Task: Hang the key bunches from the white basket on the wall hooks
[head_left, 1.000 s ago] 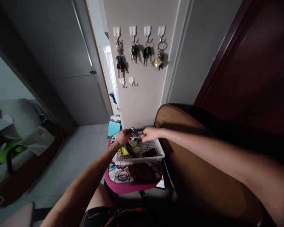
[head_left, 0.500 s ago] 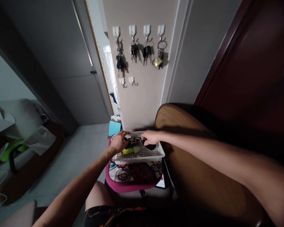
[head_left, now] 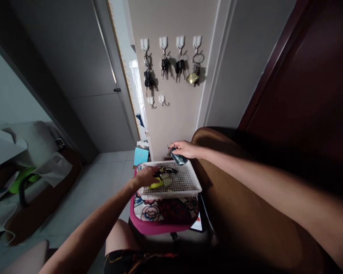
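Observation:
My right hand (head_left: 185,148) is closed on a dark, glossy key fob (head_left: 179,157), held above the back right part of a white plastic basket (head_left: 171,196). A metal key ring (head_left: 169,146) hangs at its fingertips. My left hand (head_left: 146,176) reaches into the basket's left end with curled fingers; a dark thing at them is too shaded to name. Close to its thumb lies a bright yellow item (head_left: 156,184). Beside that are a black strap with yellow and white marks (head_left: 169,170) and a pale round patterned piece (head_left: 167,180).
The basket stands on a flowered stool with a pink edge (head_left: 148,228). Key bunches (head_left: 164,68) hang from white hooks on the wall ahead, above two bare small hooks (head_left: 162,99). A brown wooden panel (head_left: 246,190) stands right; a blue box (head_left: 141,155) is behind the basket.
My right hand has risen out of the basket with the key fob and its ring. My left hand stays at the basket's left end, its fingers now more curled. The view has shifted slightly.

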Tool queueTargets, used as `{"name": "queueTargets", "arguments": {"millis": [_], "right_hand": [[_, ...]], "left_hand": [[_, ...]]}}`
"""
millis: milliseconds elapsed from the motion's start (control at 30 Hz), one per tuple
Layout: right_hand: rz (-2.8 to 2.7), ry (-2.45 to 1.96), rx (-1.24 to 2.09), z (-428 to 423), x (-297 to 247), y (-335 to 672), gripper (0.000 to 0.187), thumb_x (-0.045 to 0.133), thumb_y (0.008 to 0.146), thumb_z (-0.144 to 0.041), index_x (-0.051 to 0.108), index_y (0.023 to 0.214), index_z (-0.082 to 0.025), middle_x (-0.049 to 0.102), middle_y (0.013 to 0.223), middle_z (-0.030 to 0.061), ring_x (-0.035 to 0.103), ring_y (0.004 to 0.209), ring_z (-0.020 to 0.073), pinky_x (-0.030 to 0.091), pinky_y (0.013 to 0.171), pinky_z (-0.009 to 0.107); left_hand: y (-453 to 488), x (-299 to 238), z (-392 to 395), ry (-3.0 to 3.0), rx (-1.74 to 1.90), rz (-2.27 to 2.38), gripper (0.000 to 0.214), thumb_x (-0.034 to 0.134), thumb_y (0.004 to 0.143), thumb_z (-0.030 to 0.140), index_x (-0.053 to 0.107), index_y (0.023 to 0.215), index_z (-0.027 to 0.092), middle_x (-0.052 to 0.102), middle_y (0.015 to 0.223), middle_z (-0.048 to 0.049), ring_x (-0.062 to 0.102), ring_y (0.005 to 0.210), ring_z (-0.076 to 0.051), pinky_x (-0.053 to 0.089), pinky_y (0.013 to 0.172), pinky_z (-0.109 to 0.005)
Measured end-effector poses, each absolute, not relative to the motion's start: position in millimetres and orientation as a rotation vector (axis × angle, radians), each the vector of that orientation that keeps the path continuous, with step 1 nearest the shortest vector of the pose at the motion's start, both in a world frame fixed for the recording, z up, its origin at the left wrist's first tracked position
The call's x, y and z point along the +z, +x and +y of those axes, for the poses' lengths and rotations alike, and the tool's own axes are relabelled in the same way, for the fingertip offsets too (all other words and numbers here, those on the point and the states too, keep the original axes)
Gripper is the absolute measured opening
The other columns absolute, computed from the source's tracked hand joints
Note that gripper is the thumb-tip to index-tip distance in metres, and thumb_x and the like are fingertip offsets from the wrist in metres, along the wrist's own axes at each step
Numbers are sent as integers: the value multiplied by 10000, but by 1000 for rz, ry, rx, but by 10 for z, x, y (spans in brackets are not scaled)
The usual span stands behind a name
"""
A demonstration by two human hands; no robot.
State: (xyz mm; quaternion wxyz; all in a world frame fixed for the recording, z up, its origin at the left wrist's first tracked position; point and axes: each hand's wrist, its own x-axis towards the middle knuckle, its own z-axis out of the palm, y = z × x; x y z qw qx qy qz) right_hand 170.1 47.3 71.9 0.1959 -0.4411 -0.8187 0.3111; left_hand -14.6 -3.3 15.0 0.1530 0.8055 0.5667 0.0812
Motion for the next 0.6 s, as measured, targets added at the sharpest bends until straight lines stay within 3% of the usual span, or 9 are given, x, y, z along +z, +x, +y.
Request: {"name": "queueTargets", "arguments": {"millis": [100,267,433,600], "right_hand": [[-2320,-1282,855,446,732,1706,216,431,627,-173,505,825,-133,549,660,7,458,548,73,329,486,176],[-2380,-1290,799,413,763,1697,217,430,621,-167,512,820,-139,553,697,12,464,580,79,320,497,175],[-2397,-1337,733,406,803,1709,231,407,628,-178,519,825,-130,546,684,19,451,563,80,307,479,176],[-2648,-1369,711,353,750,1707,232,431,590,-182,549,788,-153,536,618,-9,419,514,71,283,442,165]], "left_hand": [[-97,87,-90,2436,168,1632,480,573,451,223,492,922,177,528,902,-78,443,861,-237,365,680,-278],[-88,214,-11,2277,304,1567,293,510,527,228,532,816,189,569,731,-23,504,669,-153,379,584,-219],[-101,273,21,2105,443,1200,336,484,577,241,491,903,161,559,836,-20,503,725,-116,386,601,-172],[-130,195,41,2185,280,1629,305,461,588,204,512,886,165,560,865,-56,503,764,-155,379,662,-231]]}}
